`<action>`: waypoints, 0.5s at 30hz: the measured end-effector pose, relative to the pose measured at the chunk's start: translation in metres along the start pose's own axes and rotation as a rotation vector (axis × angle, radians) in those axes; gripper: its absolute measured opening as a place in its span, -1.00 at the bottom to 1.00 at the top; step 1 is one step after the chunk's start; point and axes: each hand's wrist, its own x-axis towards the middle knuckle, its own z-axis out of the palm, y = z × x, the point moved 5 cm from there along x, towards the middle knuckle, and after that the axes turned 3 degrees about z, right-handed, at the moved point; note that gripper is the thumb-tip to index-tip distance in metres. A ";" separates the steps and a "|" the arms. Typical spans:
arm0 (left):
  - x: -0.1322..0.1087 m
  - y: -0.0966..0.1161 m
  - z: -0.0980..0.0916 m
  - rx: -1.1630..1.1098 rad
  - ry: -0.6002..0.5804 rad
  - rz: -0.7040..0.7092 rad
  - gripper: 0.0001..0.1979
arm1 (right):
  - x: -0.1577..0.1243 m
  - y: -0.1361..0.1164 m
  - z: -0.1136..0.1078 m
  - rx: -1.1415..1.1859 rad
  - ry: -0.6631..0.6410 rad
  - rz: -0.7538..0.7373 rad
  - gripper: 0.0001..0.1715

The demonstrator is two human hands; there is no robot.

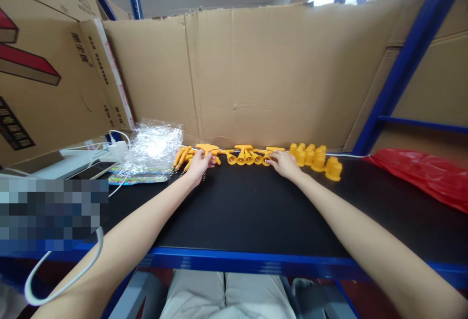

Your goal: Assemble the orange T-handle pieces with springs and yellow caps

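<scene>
Head view: I look down on a black worktop (252, 211) with a blue near edge, both bare hands reaching to its far side. My left hand (200, 165), left of centre, is closed with its fingers on a yellow T-handle (207, 149), the crossbar showing above them. Just left of it lies a pile of yellow handles (182, 157), metal springs sticking out at their near ends.

My right hand (285, 164) is at the right end of a row of yellow cones (240, 159), its fingertips touching the last one; I cannot tell whether they grip it or only rest there. The cones lie side by side between the two hands, wide mouths facing near, with more T-shaped bars behind them.

Right of that hand stand yellow cups (319, 161) in a cluster, the nearest one at the right. A red bag (420, 172) lies at the far right. On the left I see clear plastic (155, 141) over a colourful packet (146, 178), and beside it a phone (91, 169) and a white charger (118, 150). Cardboard (263, 75) walls off the far side.
</scene>
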 end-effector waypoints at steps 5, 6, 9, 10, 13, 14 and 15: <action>0.006 0.004 0.002 -0.030 0.025 0.003 -0.87 | 0.005 0.007 0.008 0.090 -0.017 0.026 -0.67; 0.008 0.005 0.004 -0.014 0.028 -0.001 -0.87 | 0.005 0.008 0.008 0.093 -0.023 0.050 -0.64; 0.015 0.001 0.012 0.076 -0.005 -0.051 -0.91 | 0.003 0.011 0.006 0.092 -0.021 0.163 -0.47; 0.017 -0.001 0.016 0.108 -0.031 -0.069 -0.93 | 0.002 0.012 0.005 0.096 -0.024 0.198 -0.43; 0.027 -0.008 0.032 0.208 -0.108 -0.102 -0.97 | 0.001 0.014 0.007 0.116 -0.050 0.252 -0.37; 0.031 -0.011 0.036 0.249 -0.123 -0.108 -0.95 | 0.000 0.014 0.008 0.120 -0.061 0.257 -0.37; 0.036 -0.015 0.041 0.280 -0.139 -0.109 -0.91 | 0.000 0.015 0.009 0.122 -0.067 0.257 -0.38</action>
